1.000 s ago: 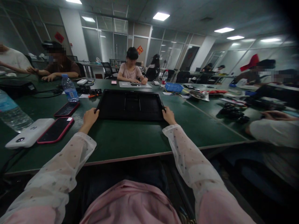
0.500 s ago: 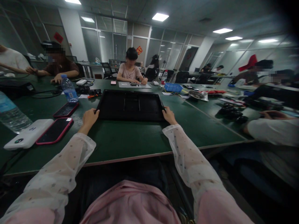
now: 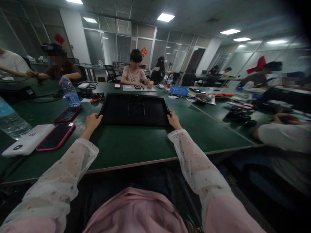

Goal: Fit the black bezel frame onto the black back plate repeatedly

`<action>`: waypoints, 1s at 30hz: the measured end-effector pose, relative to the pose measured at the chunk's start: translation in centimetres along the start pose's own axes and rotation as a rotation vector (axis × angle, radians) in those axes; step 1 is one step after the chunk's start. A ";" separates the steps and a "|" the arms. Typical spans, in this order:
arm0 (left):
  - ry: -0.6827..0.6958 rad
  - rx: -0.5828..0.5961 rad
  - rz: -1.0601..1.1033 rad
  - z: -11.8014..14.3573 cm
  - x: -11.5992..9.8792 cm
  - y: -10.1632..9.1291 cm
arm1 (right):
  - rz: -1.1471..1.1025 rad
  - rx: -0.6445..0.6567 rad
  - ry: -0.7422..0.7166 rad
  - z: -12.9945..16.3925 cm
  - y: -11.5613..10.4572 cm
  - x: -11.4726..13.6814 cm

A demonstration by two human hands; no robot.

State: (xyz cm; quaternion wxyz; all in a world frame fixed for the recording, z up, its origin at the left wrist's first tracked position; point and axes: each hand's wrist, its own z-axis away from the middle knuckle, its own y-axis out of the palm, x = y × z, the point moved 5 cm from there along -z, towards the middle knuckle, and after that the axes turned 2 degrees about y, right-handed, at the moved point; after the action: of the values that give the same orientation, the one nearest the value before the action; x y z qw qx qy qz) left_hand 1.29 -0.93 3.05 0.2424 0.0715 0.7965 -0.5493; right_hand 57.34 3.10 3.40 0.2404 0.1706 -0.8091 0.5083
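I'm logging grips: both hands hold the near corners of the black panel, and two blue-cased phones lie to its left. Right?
Not quite. In the head view the left hand and right hand do hold the near corners of the black panel, but the two phones to its left have red cases, not blue.

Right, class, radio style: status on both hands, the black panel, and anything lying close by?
Left hand and right hand grip the near corners of the black panel. Panel flat on green table. Red-cased phone lies left, apart.
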 end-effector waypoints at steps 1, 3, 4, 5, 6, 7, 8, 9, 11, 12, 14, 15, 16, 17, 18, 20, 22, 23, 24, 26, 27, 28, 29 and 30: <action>-0.011 0.007 0.019 -0.1 0.1 0.0 | -0.030 -0.007 -0.001 0.0 0.0 0.0; -0.027 0.016 0.048 -0.2 0.2 0.0 | -0.080 -0.019 0.008 -0.2 0.0 -0.1; -0.029 0.016 0.058 -0.3 0.2 -0.1 | -0.097 -0.021 0.019 -0.3 0.0 -0.2; -0.033 0.016 0.066 -0.3 0.2 -0.1 | -0.109 -0.020 0.036 -0.5 0.0 -0.3; -0.035 0.015 0.073 -0.3 0.2 -0.2 | -0.120 -0.016 0.054 -0.7 0.0 -0.5; -0.037 0.013 0.077 -0.2 0.1 -0.3 | -0.133 -0.008 0.072 -0.9 0.0 -0.7; -0.042 0.011 0.078 -0.2 0.1 -0.4 | -0.149 0.002 0.090 -1.1 0.1 -0.9; -0.048 0.010 0.076 -0.1 0.1 -0.5 | -0.167 0.016 0.105 -1.3 0.2 -1.2; -0.058 0.010 0.063 0.0 0.1 -0.9 | -0.206 0.045 0.119 -1.6 0.4 -1.6; -0.061 0.012 0.050 0.1 0.2 -1.1 | -0.223 0.059 0.116 -1.7 0.5 -1.6; -0.065 0.021 0.012 0.3 0.3 -1.5 | -0.246 0.074 0.088 -1.7 0.6 -1.5; -0.064 0.028 -0.009 0.5 0.3 -1.6 | -0.255 0.076 0.064 -1.7 0.5 -1.3; -0.063 0.034 -0.031 0.6 0.3 -1.8 | -0.261 0.077 0.038 -1.6 0.4 -1.1; -0.059 0.035 -0.054 0.7 0.3 -1.9 | -0.265 0.082 0.014 -1.6 0.3 -0.9; -0.053 0.031 -0.077 0.9 0.3 -2.0 | -0.265 0.087 -0.006 -1.5 0.3 -0.7; -0.025 0.018 -0.120 1.1 0.0 -2.1 | -0.264 0.098 -0.032 -1.4 0.1 -0.4; 0.016 0.012 -0.157 1.2 -0.4 -2.1 | -0.260 0.092 -0.043 -1.4 0.0 -0.3; 0.033 0.014 -0.171 1.3 -0.5 -2.1 | -0.257 0.079 -0.046 -1.3 -0.1 -0.2; 0.042 0.014 -0.184 1.3 -0.6 -2.0 | -0.253 0.064 -0.049 -1.3 -0.1 -0.2; 0.046 0.009 -0.211 1.4 -0.6 -1.8 | -0.232 0.045 -0.050 -1.1 -0.2 -0.1; 0.043 0.005 -0.223 1.4 -0.6 -1.7 | -0.215 0.041 -0.049 -1.1 -0.1 0.0; 0.040 0.003 -0.230 1.3 -0.5 -1.6 | -0.197 0.039 -0.048 -1.0 -0.1 0.0; 0.038 0.002 -0.231 1.3 -0.5 -1.5 | -0.179 0.037 -0.049 -0.9 0.0 0.0; 0.036 0.002 -0.224 1.3 -0.4 -1.4 | -0.161 0.033 -0.050 -0.8 0.1 0.0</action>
State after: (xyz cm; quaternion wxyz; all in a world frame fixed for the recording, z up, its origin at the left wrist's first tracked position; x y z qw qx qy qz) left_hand 1.51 -2.59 4.07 0.1651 -0.0080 0.8030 -0.5726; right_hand 57.48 3.83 3.59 0.2575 0.2519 -0.7899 0.4963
